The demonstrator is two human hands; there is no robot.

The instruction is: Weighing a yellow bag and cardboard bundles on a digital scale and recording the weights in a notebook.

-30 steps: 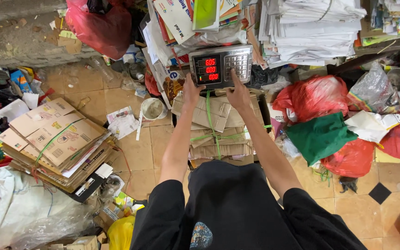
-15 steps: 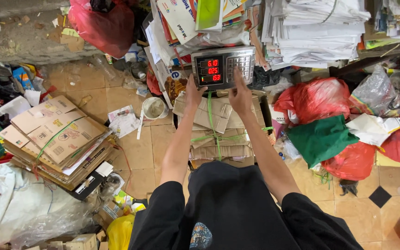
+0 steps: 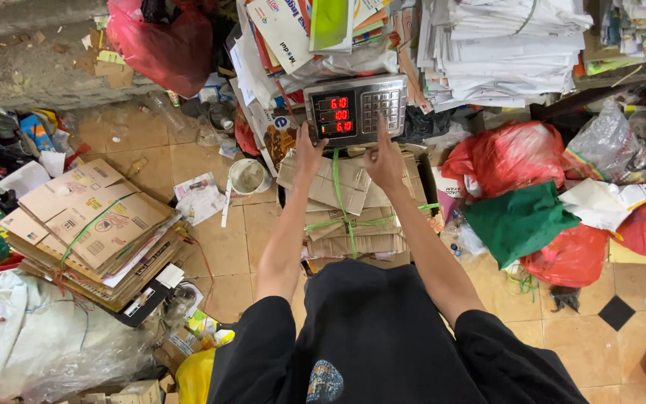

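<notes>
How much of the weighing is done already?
Done: the tied cardboard bundle sits on the scale, and the scale's display glows with red numbers. In hand: the left hand rests on the bundle's far edge, and the right hand reaches up to the display's keypad. Left: another tied cardboard stack lies on the floor, off the scale.

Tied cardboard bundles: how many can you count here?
2. One tied cardboard bundle lies on the scale under both hands; another sits on the floor at left. More may be hidden among the clutter.
</notes>
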